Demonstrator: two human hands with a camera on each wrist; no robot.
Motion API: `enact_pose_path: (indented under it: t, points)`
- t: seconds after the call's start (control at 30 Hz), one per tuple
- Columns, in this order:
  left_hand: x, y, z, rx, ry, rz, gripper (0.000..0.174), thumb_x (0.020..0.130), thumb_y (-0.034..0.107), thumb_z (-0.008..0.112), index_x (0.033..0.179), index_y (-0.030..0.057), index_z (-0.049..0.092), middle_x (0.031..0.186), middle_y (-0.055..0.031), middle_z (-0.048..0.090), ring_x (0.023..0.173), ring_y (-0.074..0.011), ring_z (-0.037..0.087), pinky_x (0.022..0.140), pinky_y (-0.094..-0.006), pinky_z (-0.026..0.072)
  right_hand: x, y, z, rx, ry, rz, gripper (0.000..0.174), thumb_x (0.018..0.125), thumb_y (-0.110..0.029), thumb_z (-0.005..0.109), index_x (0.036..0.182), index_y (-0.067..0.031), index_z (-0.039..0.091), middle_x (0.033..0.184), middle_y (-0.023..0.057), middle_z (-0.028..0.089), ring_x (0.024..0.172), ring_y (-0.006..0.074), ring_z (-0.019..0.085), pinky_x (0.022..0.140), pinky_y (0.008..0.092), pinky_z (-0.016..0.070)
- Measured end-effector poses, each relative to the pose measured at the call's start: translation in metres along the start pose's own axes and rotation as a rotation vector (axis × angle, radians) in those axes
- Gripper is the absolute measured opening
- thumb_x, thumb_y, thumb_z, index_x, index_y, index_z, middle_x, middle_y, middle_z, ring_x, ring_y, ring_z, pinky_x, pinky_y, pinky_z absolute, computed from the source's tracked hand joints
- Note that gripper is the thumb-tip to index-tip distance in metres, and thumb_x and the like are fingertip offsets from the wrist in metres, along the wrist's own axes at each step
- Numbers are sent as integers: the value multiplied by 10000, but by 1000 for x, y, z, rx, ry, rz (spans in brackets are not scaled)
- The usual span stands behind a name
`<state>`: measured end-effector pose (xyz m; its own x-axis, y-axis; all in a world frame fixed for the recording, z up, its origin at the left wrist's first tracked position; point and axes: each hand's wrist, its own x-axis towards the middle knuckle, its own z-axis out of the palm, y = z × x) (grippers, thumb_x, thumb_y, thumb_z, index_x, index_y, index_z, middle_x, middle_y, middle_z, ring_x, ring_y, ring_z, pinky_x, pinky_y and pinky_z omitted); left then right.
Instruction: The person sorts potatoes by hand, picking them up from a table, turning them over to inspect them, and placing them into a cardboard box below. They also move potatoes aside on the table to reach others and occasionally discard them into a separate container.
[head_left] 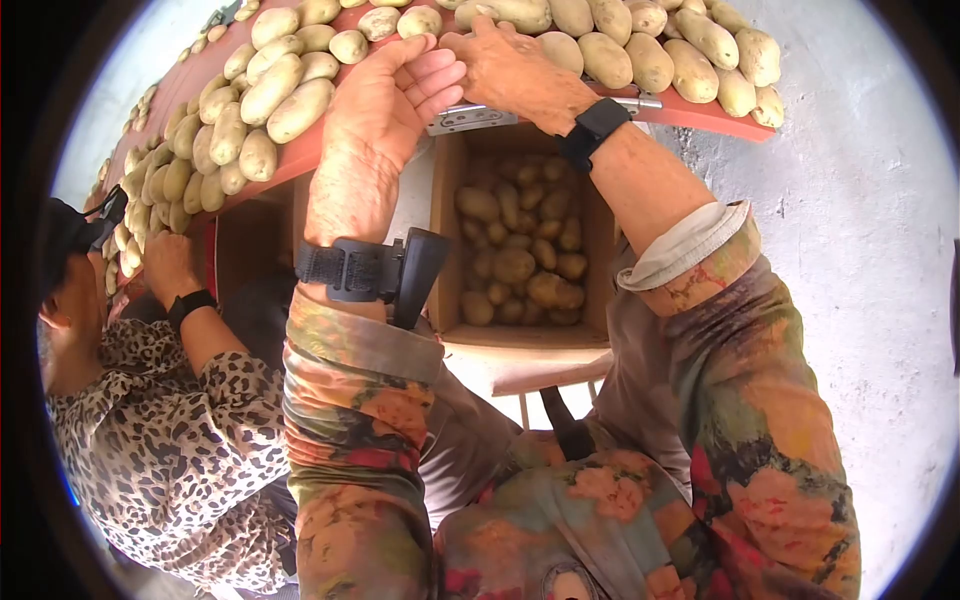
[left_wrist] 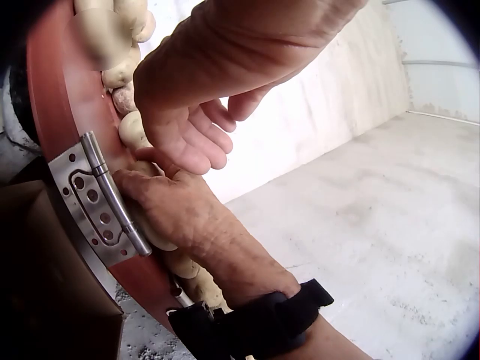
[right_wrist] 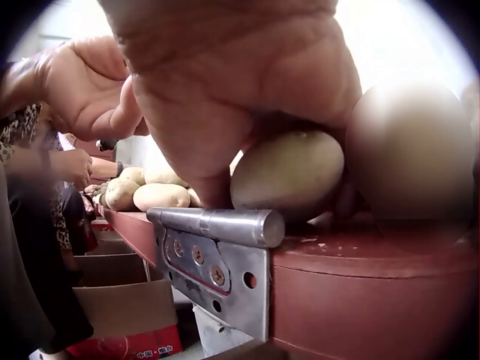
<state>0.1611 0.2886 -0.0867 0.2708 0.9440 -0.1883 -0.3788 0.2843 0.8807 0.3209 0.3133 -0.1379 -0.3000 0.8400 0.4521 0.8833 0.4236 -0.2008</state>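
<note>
In the head view, the left hand [head_left: 385, 95] is held palm up at the edge of the red table, its fingers loosely bent and empty. Beside it the right hand [head_left: 515, 70] reaches palm down among the potatoes. Seen from the right wrist, the right hand [right_wrist: 240, 82] has its thumb and fingers curled around a pale potato [right_wrist: 289, 172] low on the tabletop, just behind a metal hinge [right_wrist: 214, 259]. The left wrist view has the left hand [left_wrist: 225, 67] above the right hand [left_wrist: 176, 206], whose fingertips are partly hidden.
Potatoes [head_left: 270, 90] are heaped along the red table [head_left: 300, 150] to the left, with more [head_left: 690, 70] to the right. Below the edge, a cardboard box [head_left: 445, 270] holds several potatoes. Another person's hand [head_left: 170, 265] is at the table on the left.
</note>
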Motion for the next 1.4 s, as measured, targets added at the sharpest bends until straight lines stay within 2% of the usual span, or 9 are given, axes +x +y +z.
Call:
enact_pose_path:
  t: [0.4, 0.5, 0.57, 0.67, 0.73, 0.83, 0.9, 0.97, 1.4]
  points:
    - [-3, 4, 8, -29, 30, 27, 232, 910, 151, 543, 1063, -23, 563, 995, -152, 644, 940, -277, 640, 856, -394, 530, 0, -12, -15, -44, -33, 9, 365, 837, -276, 575, 1174, -142, 529, 1066, 189, 527, 972, 385, 561, 778, 488, 498]
    - [-3, 6, 9, -32, 18, 41, 247, 917, 143, 523, 1084, -38, 548, 999, -163, 637, 948, -284, 636, 867, -402, 529, 3, -11, -15, -17, -140, 80, 464, 798, -364, 606, 1222, -186, 541, 1151, 217, 514, 1042, 400, 562, 857, 479, 479]
    - [-3, 8, 11, -33, 35, 41, 247, 918, 145, 520, 1086, -34, 551, 997, -156, 639, 946, -282, 635, 857, -397, 527, 4, -7, -7, 12, -37, 35, 375, 819, -314, 583, 1125, -104, 537, 971, 173, 578, 929, 356, 597, 764, 467, 503]
    - [-3, 4, 11, -73, 88, 71, 251, 914, 150, 523, 1082, -34, 552, 948, -138, 638, 898, -271, 637, 790, -371, 529, 2, -20, -34, 148, -72, 184, 363, 783, -290, 596, 1075, -84, 540, 921, 155, 591, 928, 352, 580, 742, 462, 495]
    - [2, 3, 10, -131, 155, 107, 270, 909, 165, 531, 1102, -24, 538, 920, -106, 626, 850, -237, 629, 725, -340, 511, 0, -12, -37, 337, 2, 77, 363, 737, -235, 604, 1056, -70, 553, 940, 204, 573, 933, 379, 555, 789, 453, 466]
    - [7, -6, 1, -107, 251, 151, 314, 890, 260, 554, 1120, 46, 549, 1002, -55, 557, 1008, -205, 529, 867, -360, 445, -5, -10, -39, 385, 156, -136, 302, 715, -179, 645, 977, -50, 571, 860, 207, 544, 859, 380, 534, 770, 437, 443]
    - [3, -7, 6, -83, 221, 132, 343, 874, 273, 568, 1137, 56, 539, 1025, -66, 557, 1010, -210, 518, 858, -368, 439, -12, -30, -74, 432, -55, 87, 263, 718, -154, 650, 951, -52, 584, 879, 201, 544, 860, 370, 541, 753, 442, 448]
    - [2, -11, 13, -101, 184, 90, 346, 872, 270, 570, 1146, 62, 532, 1023, -71, 567, 970, -214, 529, 845, -362, 440, -18, -39, -81, 341, -179, 58, 273, 704, -168, 653, 937, -45, 583, 885, 175, 549, 869, 363, 563, 734, 455, 468]
    - [-17, -42, -15, -49, 196, 47, 327, 906, 266, 528, 1138, 35, 527, 1041, -113, 591, 969, -238, 572, 828, -422, 477, -48, -52, -108, 297, -71, -82, 233, 684, -115, 612, 891, -30, 550, 854, 179, 547, 808, 384, 586, 671, 475, 480]
